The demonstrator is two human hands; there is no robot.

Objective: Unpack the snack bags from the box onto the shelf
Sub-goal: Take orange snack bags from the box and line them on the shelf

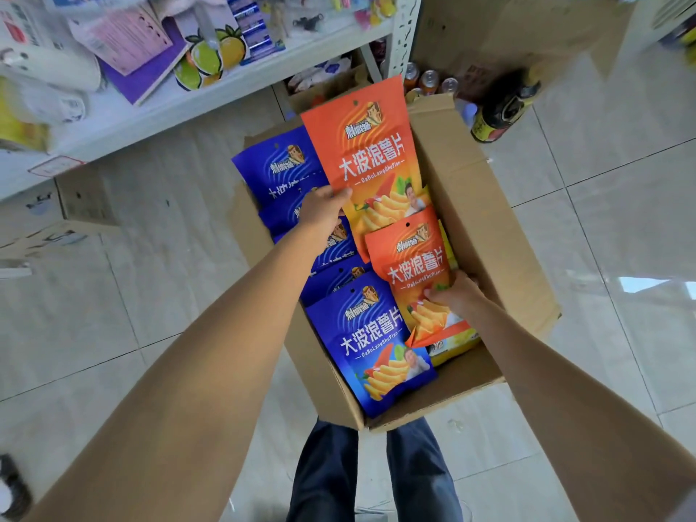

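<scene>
Left hand (pixel 324 211) is gripping the lower left edge of a tall orange snack bag (pixel 367 145), thumb over its front, holding it upright above the open cardboard box (pixel 486 220). Right hand (pixel 457 293) is pinching a second orange snack bag (pixel 416 265) near its lower right corner, fingers curled round the crumpled foil, the bag tilting just inside the box's right wall. Blue snack bags (pixel 371 340) are lying overlapped in a row along the box's left side; a yellow packet (pixel 457 342) is showing beneath the orange one. Box is sitting on a tiled floor (pixel 602 220), beside a white shelf (pixel 158 111) carrying assorted goods. Drink cans (pixel 429 79) and a dark bottle (pixel 504 107) are standing beyond the box.
</scene>
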